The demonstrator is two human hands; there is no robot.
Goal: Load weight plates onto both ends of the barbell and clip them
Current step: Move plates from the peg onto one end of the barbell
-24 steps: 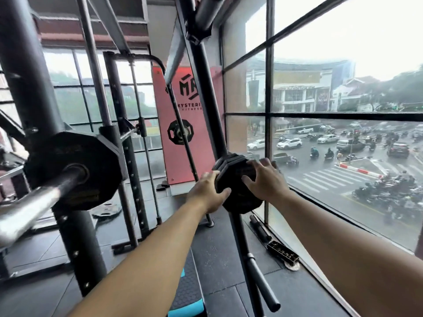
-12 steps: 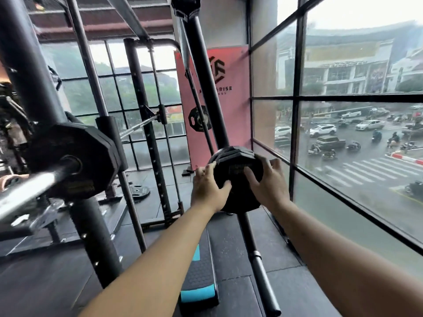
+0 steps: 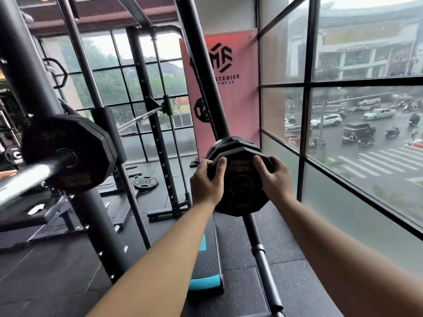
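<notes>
- The barbell (image 3: 29,177) rests in the rack at the left of the view; its near sleeve already carries loaded plates (image 3: 68,154) pushed against the collar. No clip shows on that sleeve, so clipping looks not yet done, and the far end is out of sight.
- The small plate (image 3: 240,181) sits at the front of a stack on a storage peg of the slanted upright, centre of the view, beside the window (image 3: 343,156); by my reading it is being taken for loading.
- The left hand (image 3: 207,179) curls over the plate's left rim, thumb on its face.
- The right hand (image 3: 273,177) clasps the right rim likewise, fingers wrapped behind.
</notes>
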